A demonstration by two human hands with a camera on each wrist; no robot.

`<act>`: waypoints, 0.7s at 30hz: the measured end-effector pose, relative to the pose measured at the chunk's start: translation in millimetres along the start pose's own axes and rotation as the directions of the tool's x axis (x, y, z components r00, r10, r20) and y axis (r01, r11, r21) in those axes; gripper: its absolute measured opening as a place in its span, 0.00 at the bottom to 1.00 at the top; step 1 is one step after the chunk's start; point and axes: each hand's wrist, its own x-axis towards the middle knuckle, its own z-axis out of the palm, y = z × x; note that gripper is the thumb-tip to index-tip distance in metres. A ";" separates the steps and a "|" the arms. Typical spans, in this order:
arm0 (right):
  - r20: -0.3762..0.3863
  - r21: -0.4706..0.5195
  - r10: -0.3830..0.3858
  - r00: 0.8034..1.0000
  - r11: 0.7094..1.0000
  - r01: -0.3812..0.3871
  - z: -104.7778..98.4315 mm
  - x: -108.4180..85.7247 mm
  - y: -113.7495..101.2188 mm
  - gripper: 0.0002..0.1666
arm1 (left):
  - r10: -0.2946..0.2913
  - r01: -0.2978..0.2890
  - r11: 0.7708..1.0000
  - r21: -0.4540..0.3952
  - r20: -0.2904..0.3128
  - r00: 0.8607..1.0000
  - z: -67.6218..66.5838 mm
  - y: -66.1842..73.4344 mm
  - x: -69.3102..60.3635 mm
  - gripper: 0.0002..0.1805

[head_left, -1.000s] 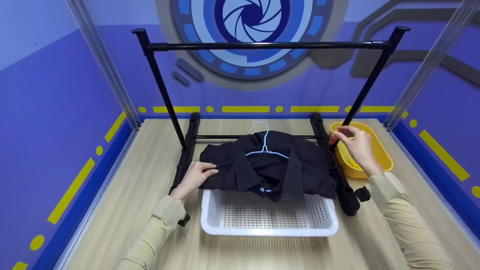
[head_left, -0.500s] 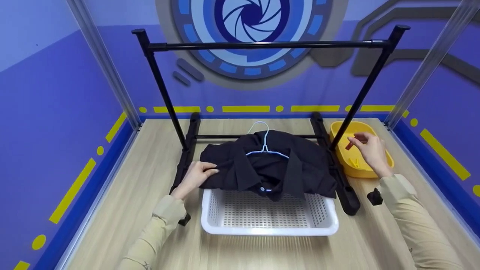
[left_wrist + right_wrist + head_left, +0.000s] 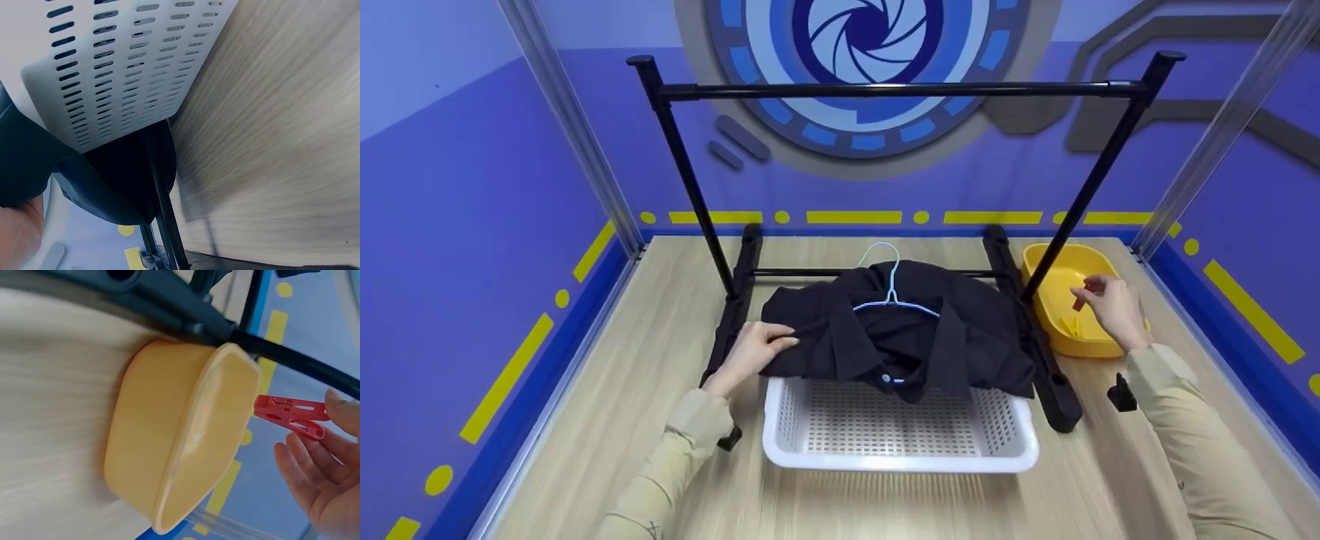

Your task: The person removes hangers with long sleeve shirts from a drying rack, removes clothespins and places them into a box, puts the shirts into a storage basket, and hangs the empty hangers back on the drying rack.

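A black collared shirt lies over the back of the white basket, with a light blue wire hanger inside its collar. My left hand pinches the shirt's left edge between thumb and fingers; in the left wrist view, dark cloth covers most of that hand. Over the yellow tub, my right hand holds a red clothespin by one end between thumb and fingers. The clothespin's jaws look closed, and nothing is between them. A yellow clothespin lies in the tub.
A black garment rack stands behind and around the basket, its feet on the wooden table. The white perforated basket sits between the feet. The tub is right of the rack, near the blue side wall.
My right hand has moved right and slightly toward me, from beside the rack's right upright to over the tub, carrying the red clothespin. My left hand and the shirt stay put.
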 end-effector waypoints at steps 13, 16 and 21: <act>0.091 -0.103 -0.022 0.996 0.994 0.031 5.7 8.4 16.5 0.19 | 0.006 -0.006 1.000 -0.013 -0.002 1.000 -0.6 1.0 -1.3 0.10; 0.139 -0.131 0.005 0.990 0.991 0.013 6.9 7.5 18.1 0.19 | 0.003 -0.003 1.000 -0.015 0.002 1.000 -0.4 1.1 -0.8 0.10; 0.205 -0.203 0.017 0.979 0.979 0.026 9.7 6.7 19.7 0.18 | 0.004 -0.004 1.000 -0.010 0.002 1.000 -0.2 0.4 -1.1 0.10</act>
